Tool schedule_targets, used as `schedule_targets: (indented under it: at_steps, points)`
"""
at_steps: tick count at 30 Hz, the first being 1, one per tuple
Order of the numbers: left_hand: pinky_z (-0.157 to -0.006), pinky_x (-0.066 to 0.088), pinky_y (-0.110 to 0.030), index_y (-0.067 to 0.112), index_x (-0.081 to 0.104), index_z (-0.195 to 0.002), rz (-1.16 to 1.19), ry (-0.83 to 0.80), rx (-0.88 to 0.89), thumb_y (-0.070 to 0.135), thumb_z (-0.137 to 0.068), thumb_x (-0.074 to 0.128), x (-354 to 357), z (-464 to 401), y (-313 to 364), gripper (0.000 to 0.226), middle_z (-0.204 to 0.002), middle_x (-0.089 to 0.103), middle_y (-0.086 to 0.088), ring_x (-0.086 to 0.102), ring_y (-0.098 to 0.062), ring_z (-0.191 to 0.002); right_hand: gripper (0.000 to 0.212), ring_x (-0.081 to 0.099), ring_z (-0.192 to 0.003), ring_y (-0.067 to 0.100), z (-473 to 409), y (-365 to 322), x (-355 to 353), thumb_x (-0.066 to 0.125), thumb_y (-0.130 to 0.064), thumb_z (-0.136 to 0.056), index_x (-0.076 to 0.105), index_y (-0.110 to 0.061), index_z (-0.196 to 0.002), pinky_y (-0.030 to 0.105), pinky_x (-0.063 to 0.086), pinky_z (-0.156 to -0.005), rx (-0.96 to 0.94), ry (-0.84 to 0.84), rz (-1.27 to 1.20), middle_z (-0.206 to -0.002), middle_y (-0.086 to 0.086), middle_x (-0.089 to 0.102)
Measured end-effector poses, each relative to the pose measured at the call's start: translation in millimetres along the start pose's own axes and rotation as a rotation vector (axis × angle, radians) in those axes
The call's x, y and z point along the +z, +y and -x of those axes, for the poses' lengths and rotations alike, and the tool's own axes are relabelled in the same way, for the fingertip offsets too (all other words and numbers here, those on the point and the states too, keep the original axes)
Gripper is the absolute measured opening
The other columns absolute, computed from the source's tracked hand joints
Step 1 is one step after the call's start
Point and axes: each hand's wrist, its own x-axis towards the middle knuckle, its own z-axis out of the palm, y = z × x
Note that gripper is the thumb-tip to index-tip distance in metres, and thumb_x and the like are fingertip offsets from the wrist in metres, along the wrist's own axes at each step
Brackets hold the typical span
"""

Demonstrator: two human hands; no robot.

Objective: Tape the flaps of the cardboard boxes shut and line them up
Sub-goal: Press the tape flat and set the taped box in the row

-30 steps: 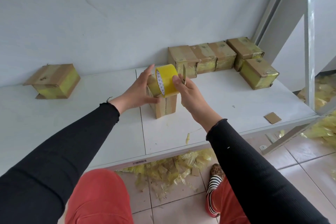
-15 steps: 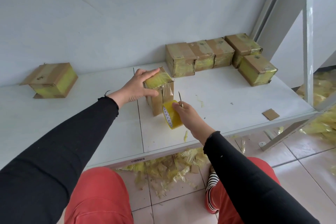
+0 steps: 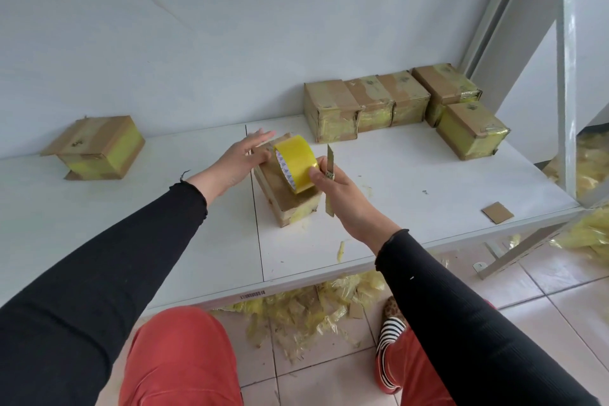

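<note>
Now pressing box (image 3: 290, 194) flat with open left hand (image 3: 242, 160), right hand (image 3: 333, 186) gripping tape roll (image 3: 294, 163) and knife (image 3: 330, 171); risking blade nicking fingers or tape creasing.

Cardboard scrap (image 3: 497, 212), floor tape shreds (image 3: 296, 310)

Bare worktop (image 3: 379, 217) lies open between the box under the hands (image 3: 290, 198) and the row of taped boxes (image 3: 372, 105) against the back wall, also leftward toward the lone box (image 3: 95, 148), while a metal post (image 3: 567, 76) blocks the right edge.
</note>
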Motion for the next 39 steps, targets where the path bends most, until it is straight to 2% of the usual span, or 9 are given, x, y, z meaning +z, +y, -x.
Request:
schedule_targets:
  at_steps: [2, 5, 8, 11, 16, 24, 29, 34, 39]
  points:
    - [-0.117, 0.015, -0.021, 0.028, 0.061, -0.140, -0.139, -0.025, 0.114, 0.008, -0.105, 0.053, -1.4, -8.8, -4.3, 0.041, -0.158, 0.034, 0.016, 0.012, 0.002, -0.151, 0.019, 0.052, -0.084, 0.002, -4.6, -0.5, 6.5, 0.045, -0.026, -0.110, 0.054, -0.009, -0.111, 0.015, 0.038, -0.075, -0.008, 0.001, 0.040, -0.096, -0.010, 0.058]
    - [-0.105, 0.031, -0.012, 0.035, 0.065, -0.125, -0.265, -0.013, 0.090, 0.005, -0.106, 0.045, -0.3, -13.8, -12.1, 0.041, -0.147, 0.054, 0.011, 0.040, -0.009, -0.145, 0.023, 0.048, -0.094, 0.013, -15.2, -3.1, 14.9, 0.044, -0.021, -0.110, 0.050, 0.000, -0.120, 0.033, 0.038, -0.084, -0.010, 0.037, 0.120, -0.103, 0.004, 0.053]
    - [-0.086, 0.041, -0.008, 0.049, 0.064, -0.112, -0.290, 0.001, 0.055, 0.008, -0.107, 0.042, 1.4, -12.3, -19.2, 0.046, -0.109, 0.072, 0.013, 0.064, -0.016, -0.113, 0.018, 0.048, -0.086, 0.014, -27.0, -10.7, 20.9, 0.045, -0.018, -0.110, 0.054, -0.003, -0.104, 0.034, 0.038, -0.078, 0.000, 0.084, 0.117, -0.092, 0.003, 0.054]
    - [-0.078, 0.044, -0.011, 0.048, 0.068, -0.113, -0.278, -0.001, 0.083, 0.009, -0.107, 0.038, 1.4, -11.3, -19.7, 0.050, -0.101, 0.075, 0.012, 0.065, -0.003, -0.090, 0.022, 0.058, -0.083, 0.014, -28.9, -22.1, 22.1, 0.045, -0.021, -0.110, 0.060, -0.006, -0.106, 0.023, 0.044, -0.074, 0.050, 0.164, -0.021, -0.090, -0.001, 0.064]
    - [-0.116, 0.028, -0.014, 0.030, 0.053, -0.150, -0.298, -0.020, 0.095, 0.012, -0.108, 0.033, 4.2, -9.6, -18.4, 0.050, -0.155, 0.048, 0.017, 0.041, 0.000, -0.143, 0.029, 0.046, -0.044, -0.008, -0.2, -24.2, 24.2, 0.044, -0.026, -0.110, 0.053, -0.023, -0.082, 0.006, 0.032, -0.043, 0.106, 0.160, 0.030, -0.052, -0.024, 0.052]
    - [-0.129, 0.009, -0.030, 0.030, 0.045, -0.155, -0.464, -0.094, 0.105, 0.014, -0.110, 0.028, -0.3, -10.7, -8.0, 0.051, -0.162, 0.036, 0.018, 0.017, -0.004, -0.156, 0.030, 0.039, -0.069, 0.020, 30.4, 18.6, 24.7, 0.040, -0.031, -0.108, 0.042, -0.016, -0.083, 0.035, 0.032, -0.071, 0.345, 0.123, 0.320, -0.075, 0.001, 0.042]
    - [-0.123, 0.027, -0.045, 0.009, 0.057, -0.139, -0.911, -0.008, 0.045, 0.060, -0.105, 0.023, 26.9, -11.9, 25.2, 0.070, -0.158, 0.044, -0.016, 0.034, -0.035, -0.149, 0.029, 0.044, -0.066, 0.016, 27.4, 28.2, 25.3, 0.040, -0.039, -0.107, 0.048, -0.018, -0.089, 0.030, 0.032, -0.060, 0.343, 0.117, 0.521, -0.073, -0.004, 0.048]
    - [-0.129, -0.005, -0.043, 0.013, -0.008, -0.164, -0.921, 0.011, -0.039, 0.073, -0.100, 0.009, 71.6, -1.5, 19.9, 0.090, -0.171, -0.008, -0.019, -0.009, -0.029, -0.159, 0.037, 0.043, -0.063, 0.015, 29.2, 36.2, 21.4, 0.042, -0.046, -0.105, 0.039, -0.026, -0.074, 0.031, 0.029, -0.057, 0.286, 0.146, 0.606, -0.068, -0.006, 0.046]
    - [-0.129, 0.000, -0.045, 0.024, -0.011, -0.165, -1.047, -0.016, -0.041, 0.072, -0.100, 0.003, 72.2, -3.2, 24.6, 0.082, -0.172, -0.008, -0.014, -0.005, -0.026, -0.160, 0.042, 0.045, -0.062, 0.015, 34.4, 46.9, 19.8, 0.037, -0.051, -0.106, 0.041, -0.023, -0.076, 0.033, 0.031, -0.058, 0.269, 0.157, 0.543, -0.066, -0.006, 0.046]
